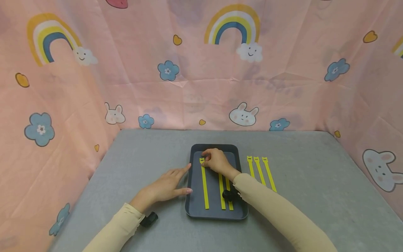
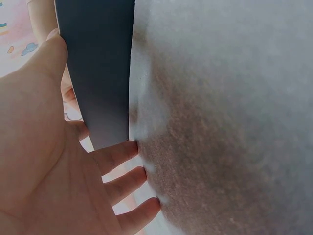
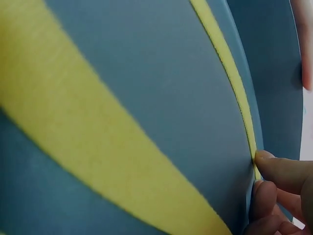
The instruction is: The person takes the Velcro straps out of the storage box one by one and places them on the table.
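Observation:
A dark grey tray point(image 1: 214, 196) stands on the table, its outer wall point(image 2: 100, 73) close up in the left wrist view. Inside it, toward the left, lies a yellow cable tie strap point(image 1: 205, 189) with a slotted head at the far end. My right hand point(image 1: 218, 162) pinches this strap near its head between thumb and finger; the right wrist view shows the fingertips on the strap point(image 3: 230, 73). Two more yellow straps point(image 1: 222, 196) lie in the tray's right part, partly under my right wrist. My left hand point(image 1: 165, 185) rests at the tray's left side with its fingers extended.
Right of the tray, three yellow straps point(image 1: 259, 169) lie side by side on the grey table point(image 1: 151, 150), their near ends partly behind the right sleeve. A pink patterned curtain point(image 1: 195, 98) surrounds the table at the back and sides.

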The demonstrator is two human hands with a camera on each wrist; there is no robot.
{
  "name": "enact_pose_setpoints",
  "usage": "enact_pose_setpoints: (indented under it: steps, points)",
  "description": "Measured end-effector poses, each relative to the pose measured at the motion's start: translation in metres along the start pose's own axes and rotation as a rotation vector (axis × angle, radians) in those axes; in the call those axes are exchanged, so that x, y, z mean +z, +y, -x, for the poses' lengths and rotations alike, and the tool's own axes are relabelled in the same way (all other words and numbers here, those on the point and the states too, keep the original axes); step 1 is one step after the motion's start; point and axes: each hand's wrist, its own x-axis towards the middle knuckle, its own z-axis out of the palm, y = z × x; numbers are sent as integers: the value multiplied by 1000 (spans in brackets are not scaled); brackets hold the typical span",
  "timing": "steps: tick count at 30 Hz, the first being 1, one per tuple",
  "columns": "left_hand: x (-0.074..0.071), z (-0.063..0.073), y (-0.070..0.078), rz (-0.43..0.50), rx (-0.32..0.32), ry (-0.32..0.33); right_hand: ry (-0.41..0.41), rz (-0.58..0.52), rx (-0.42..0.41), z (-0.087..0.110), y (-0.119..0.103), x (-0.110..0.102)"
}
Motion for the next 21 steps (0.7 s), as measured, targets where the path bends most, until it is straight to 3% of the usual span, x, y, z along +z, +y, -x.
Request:
enact_pose_setpoints:
  steps: [11,21]
  points:
    - [1,0,-2,-6,7,8,-10,26,-4,-1,0,1]
    - [1,0,-2,-1,4,2,31,50,-1,-2,1,3]
